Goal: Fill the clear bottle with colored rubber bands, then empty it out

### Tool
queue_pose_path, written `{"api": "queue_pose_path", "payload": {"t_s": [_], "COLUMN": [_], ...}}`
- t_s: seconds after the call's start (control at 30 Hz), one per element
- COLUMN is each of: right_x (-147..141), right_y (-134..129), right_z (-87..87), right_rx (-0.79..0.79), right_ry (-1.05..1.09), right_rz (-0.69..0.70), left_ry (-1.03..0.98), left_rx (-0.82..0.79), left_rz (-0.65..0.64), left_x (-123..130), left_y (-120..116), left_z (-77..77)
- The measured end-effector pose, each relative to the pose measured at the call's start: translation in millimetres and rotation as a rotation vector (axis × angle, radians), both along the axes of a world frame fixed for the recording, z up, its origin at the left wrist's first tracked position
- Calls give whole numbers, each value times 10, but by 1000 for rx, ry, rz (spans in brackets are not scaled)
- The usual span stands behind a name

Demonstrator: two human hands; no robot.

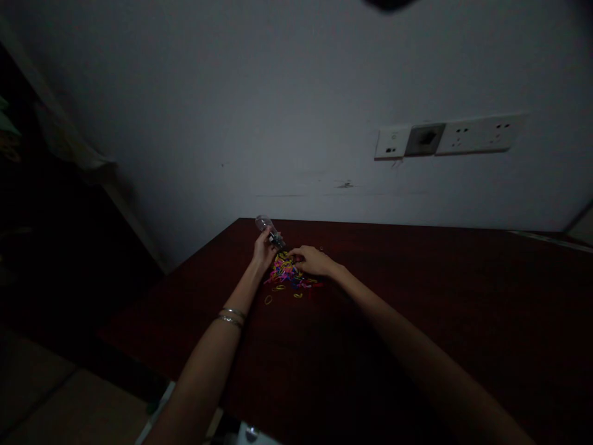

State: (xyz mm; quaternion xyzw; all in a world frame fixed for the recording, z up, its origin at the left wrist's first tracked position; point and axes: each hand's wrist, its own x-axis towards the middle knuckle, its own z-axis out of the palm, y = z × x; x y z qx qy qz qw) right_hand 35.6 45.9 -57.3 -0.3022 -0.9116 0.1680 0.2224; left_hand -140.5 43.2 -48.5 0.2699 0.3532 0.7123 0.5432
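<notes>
My left hand (264, 248) is closed around a clear, bulb-shaped plastic bottle (264, 223). The bottle is tilted, its rounded end up and away to the left and its narrow end low over the pile. Some dark and colourful bits show inside near the narrow end. Beside it, a heap of small coloured rubber bands (286, 270), yellow, pink, blue and red, lies on the dark table. At the heap's right side, my right hand (312, 259) reaches in with fingers curled and pinched on rubber bands; its fingertips are partly hidden.
Several loose bands, including a yellow one (268, 300), lie around the heap on the dark red wooden table (370, 296). Behind it rises a pale wall (296, 123) with a row of sockets (451, 137) at right. The table's left edge drops to a dim floor (92, 402).
</notes>
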Motion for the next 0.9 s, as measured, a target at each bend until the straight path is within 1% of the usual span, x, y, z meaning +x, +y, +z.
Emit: {"api": "queue_pose_path", "payload": {"t_s": [0.07, 0.17, 0.27, 0.37, 0.47, 0.6, 0.7, 0.8, 0.9], "right_x": [22, 80, 153, 223, 285, 358, 391, 404, 405], "right_y": [9, 40, 88, 132, 162, 173, 152, 122, 117], "right_z": [16, 65, 127, 186, 238, 292, 311, 304, 278], "right_rx": [-11, -28, -2, 22, -12, -95, -124, -163, -195], "right_ry": [-7, 16, 56, 72, -1, -183, -325, -428, -453], "right_rz": [-47, -69, -118, -182, -227, -267, -287, -284, -267], "left_ry": [71, 181, 328, 494, 635, 788, 829, 803, 726], "left_rx": [34, 112, 183, 231, 262, 267, 255, 257, 261], "left_rz": [10, 8, 17, 55, 110, 205, 252, 228, 210], "left_x": [-9, 17, 58, 84, 89, 73, 56, 49, 55], "left_y": [-9, -20, -24, -22, -13, 17, 53, 91, 112], "left_z": [15, 34, 47, 60, 73, 72, 47, 20, 8]}}
